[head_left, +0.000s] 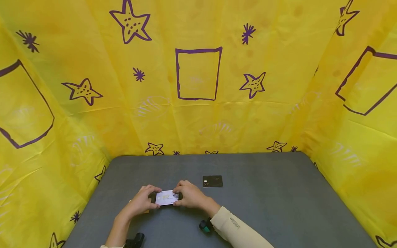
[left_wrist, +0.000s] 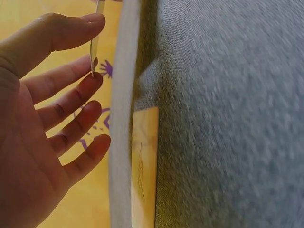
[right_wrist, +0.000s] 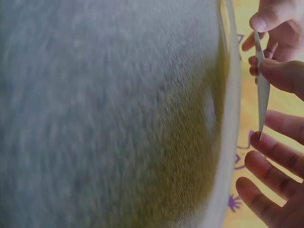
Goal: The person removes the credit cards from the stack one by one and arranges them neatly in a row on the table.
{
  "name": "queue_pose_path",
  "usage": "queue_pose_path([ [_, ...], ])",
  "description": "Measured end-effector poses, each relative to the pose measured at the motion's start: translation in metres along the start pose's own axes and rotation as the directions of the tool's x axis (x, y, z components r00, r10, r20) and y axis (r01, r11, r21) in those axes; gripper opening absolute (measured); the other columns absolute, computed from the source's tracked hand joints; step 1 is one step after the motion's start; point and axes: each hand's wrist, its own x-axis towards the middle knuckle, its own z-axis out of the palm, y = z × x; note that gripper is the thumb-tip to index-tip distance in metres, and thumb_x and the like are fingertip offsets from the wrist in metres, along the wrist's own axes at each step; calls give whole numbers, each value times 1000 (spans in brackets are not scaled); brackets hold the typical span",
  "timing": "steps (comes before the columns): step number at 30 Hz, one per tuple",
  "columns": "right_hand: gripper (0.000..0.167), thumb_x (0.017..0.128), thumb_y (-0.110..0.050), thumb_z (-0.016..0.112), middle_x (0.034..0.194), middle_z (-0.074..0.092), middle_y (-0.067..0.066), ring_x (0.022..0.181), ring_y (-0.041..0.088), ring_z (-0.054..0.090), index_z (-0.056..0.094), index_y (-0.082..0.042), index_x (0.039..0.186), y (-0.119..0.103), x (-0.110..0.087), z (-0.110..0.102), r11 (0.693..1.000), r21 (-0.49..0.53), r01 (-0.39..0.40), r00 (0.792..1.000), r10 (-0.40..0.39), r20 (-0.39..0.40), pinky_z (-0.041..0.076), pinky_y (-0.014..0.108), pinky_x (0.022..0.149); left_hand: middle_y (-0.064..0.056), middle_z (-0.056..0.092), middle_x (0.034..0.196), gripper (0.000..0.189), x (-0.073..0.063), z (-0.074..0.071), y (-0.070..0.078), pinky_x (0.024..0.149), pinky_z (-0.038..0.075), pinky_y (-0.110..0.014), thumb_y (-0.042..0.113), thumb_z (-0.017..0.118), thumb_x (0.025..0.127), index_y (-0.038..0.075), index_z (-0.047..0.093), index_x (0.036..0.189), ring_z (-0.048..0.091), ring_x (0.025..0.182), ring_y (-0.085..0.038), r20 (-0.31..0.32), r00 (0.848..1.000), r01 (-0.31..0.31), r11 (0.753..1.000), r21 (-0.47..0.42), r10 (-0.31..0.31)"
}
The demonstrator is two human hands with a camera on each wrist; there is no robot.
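Observation:
A white card (head_left: 166, 197) with gold VIP lettering is held between both hands, raised over the grey table. My left hand (head_left: 141, 199) pinches its left end between thumb and fingers. At the opposite end, my right hand (head_left: 192, 195) pinches it the same way. Both wrist views show the card (right_wrist: 262, 95) nearly edge-on, with the lower fingers of each hand spread off it. A yellow card (left_wrist: 145, 166) lies on the table below the left hand, mostly covered by that hand in the head view.
A black VIP card (head_left: 213, 181) lies flat on the grey table (head_left: 263, 203), beyond the right hand. Yellow cloth (head_left: 198, 127) printed with purple stars surrounds the table's back and sides. Dark wrist devices (head_left: 205, 225) are on both arms.

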Motion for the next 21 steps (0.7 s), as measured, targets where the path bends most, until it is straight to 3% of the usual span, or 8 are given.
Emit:
queue_pose_path([
  [4, 42, 78, -41, 80, 102, 60, -7, 91, 4, 50, 72, -19, 113, -5, 3, 4, 1000, -12, -2, 1000, 2, 13, 43, 18, 76, 1, 64, 110, 46, -3, -1, -3, 90, 42, -41, 17, 87, 66, 14, 69, 108, 49, 108, -24, 27, 998, 61, 998, 3, -61],
  [14, 42, 77, -41, 80, 97, 59, -8, 85, 4, 48, 73, -19, 112, -12, 12, 15, 999, -43, 3, 999, -2, 37, 39, 17, 70, 0, 65, 108, 46, -5, -1, -11, 92, 41, -43, 13, 87, 62, 13, 70, 105, 49, 109, -25, 53, 993, 101, 995, 24, -103],
  [21, 43, 76, -41, 80, 97, 60, -7, 85, 6, 49, 73, -18, 111, -14, 15, 21, 999, -53, -3, 999, 6, 53, 40, 18, 71, -1, 64, 106, 46, -4, 0, -16, 90, 43, -44, 13, 88, 61, 11, 70, 103, 50, 105, -25, 66, 996, 52, 996, 67, -57],
])
